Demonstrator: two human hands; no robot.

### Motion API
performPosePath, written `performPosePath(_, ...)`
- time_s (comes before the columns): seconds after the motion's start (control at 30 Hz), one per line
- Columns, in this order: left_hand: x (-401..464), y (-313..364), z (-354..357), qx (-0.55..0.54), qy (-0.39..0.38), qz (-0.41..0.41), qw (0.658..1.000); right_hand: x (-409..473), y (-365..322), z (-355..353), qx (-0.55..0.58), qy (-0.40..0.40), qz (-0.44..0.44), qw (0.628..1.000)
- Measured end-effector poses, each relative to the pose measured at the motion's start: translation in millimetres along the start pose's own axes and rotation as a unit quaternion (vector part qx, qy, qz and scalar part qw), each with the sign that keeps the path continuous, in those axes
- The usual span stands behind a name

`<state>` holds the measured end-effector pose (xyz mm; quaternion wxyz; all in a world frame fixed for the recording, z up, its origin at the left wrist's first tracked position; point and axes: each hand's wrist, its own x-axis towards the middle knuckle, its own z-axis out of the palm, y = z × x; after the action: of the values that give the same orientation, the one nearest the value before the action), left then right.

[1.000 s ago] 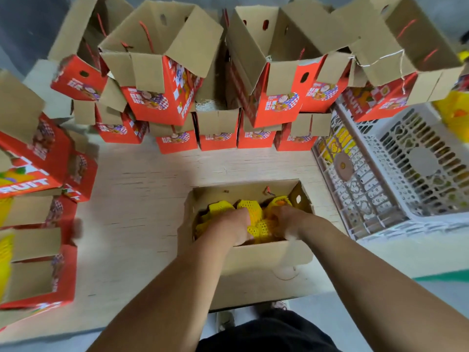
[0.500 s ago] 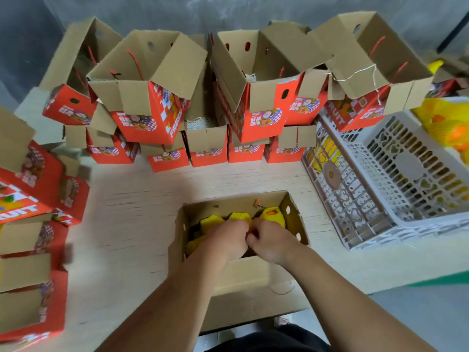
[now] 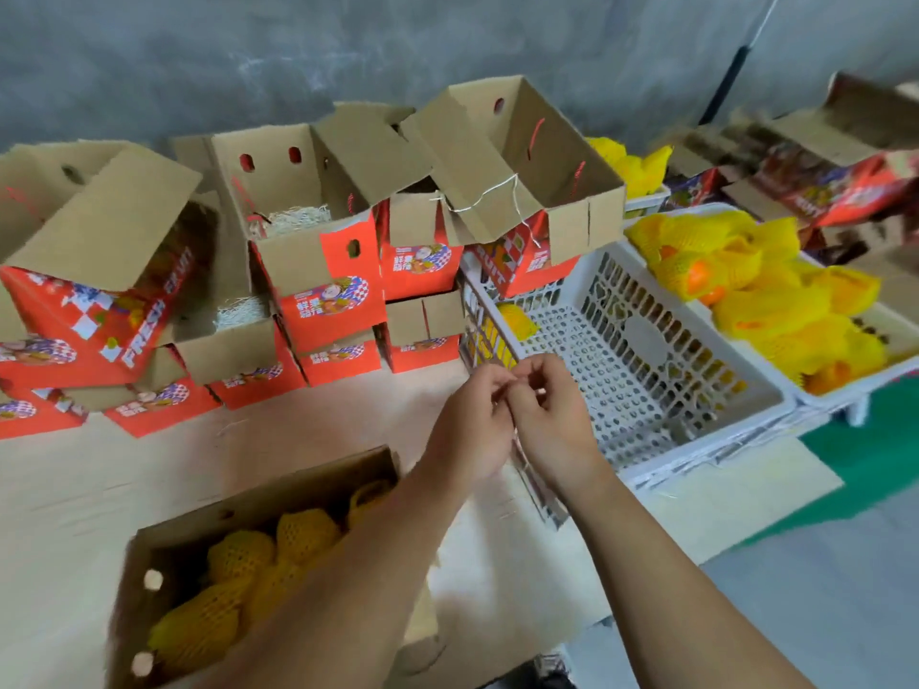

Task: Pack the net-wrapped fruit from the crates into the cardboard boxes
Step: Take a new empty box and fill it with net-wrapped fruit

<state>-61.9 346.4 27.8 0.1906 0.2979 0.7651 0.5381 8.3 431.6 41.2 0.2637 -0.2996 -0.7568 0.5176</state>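
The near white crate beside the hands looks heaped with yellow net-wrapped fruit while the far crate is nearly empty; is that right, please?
Reversed: in the head view the near white crate holds almost nothing, one wrapped fruit at its far corner, while the far crate is heaped with net-wrapped fruit.

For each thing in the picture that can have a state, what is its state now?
Near box: open, holds netted fruit.
Near white crate: almost empty.
Far crate: heaped with netted fruit.
Stacked boxes: flaps open.
Left hand: raised, fingers curled.
Right hand: raised, fingertips pinched against the left.
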Motion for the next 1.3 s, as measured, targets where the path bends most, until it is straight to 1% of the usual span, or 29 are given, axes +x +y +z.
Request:
performPosePath(0.13,42,19,65,0.015,-0.01,-0.009,1.0,45,31,-60,-0.012,-0.005,0.002,1.0)
performPosePath(0.17,53,24,78,0.031,-0.012,-0.012,0.999,57,39,-72,-0.014,-0.01,0.006,1.0)
performPosePath(0.27,85,31,109,0.125,0.006,0.005,0.992,95,62,-102,-0.008,-0.048,0.016,0.999)
performPosePath(0.33,104,30,119,0.208,0.031,0.045,0.977,119,75,-112,-0.001,-0.076,0.022,0.997)
performPosePath(0.4,121,25,124,0.303,0.049,0.072,0.949,138,87,-115,-0.013,-0.106,0.038,0.993)
performPosePath(0.47,137,19,125,0.374,0.047,0.056,0.924,154,98,-112,-0.036,-0.148,0.069,0.986)
performPosePath(0.57,153,9,122,0.43,0.047,0.016,0.902,171,113,-97,-0.065,-0.221,0.104,0.968)
performPosePath(0.67,159,8,124,0.451,0.051,-0.028,0.891,189,120,-81,-0.072,-0.28,0.106,0.951)
performPosePath(0.77,161,9,126,0.458,0.052,-0.038,0.887,216,126,-62,-0.082,-0.303,0.09,0.945)
performPosePath(0.83,162,8,123,0.45,0.087,-0.053,0.888,236,126,-44,-0.109,-0.32,0.052,0.94)
performPosePath(0.9,162,6,123,0.454,0.126,-0.081,0.878,254,123,-26,-0.127,-0.346,-0.01,0.929)
performPosePath(0.93,162,4,123,0.454,0.134,-0.098,0.875,262,124,-16,-0.112,-0.353,-0.022,0.929)
performPosePath(0.97,160,3,124,0.452,0.134,-0.108,0.875,271,129,-8,-0.124,-0.355,-0.027,0.926)
performPosePath(1.0,159,1,123,0.446,0.133,-0.108,0.878,279,135,0,-0.169,-0.381,-0.052,0.908)
performPosePath(1.03,159,1,124,0.438,0.133,-0.107,0.882,286,142,6,-0.244,-0.426,-0.065,0.869)
performPosePath(1.07,161,0,124,0.428,0.134,-0.11,0.887,287,152,9,-0.329,-0.451,-0.065,0.827)
performPosePath(1.1,162,0,124,0.417,0.134,-0.114,0.892,285,160,8,-0.388,-0.469,-0.048,0.792)
performPosePath(1.13,163,0,124,0.413,0.132,-0.118,0.893,280,170,6,-0.424,-0.478,-0.035,0.768)
performPosePath(1.17,163,0,125,0.415,0.13,-0.121,0.893,272,180,7,-0.45,-0.475,-0.04,0.755)
performPosePath(1.2,163,-1,125,0.416,0.127,-0.121,0.892,264,189,6,-0.475,-0.453,-0.07,0.751)
performPosePath(1.23,162,-1,125,0.415,0.126,-0.12,0.893,258,196,5,-0.489,-0.42,-0.105,0.758)
performPosePath(1.3,163,-1,124,0.403,0.13,-0.118,0.898,256,203,8,-0.452,-0.36,-0.138,0.804)
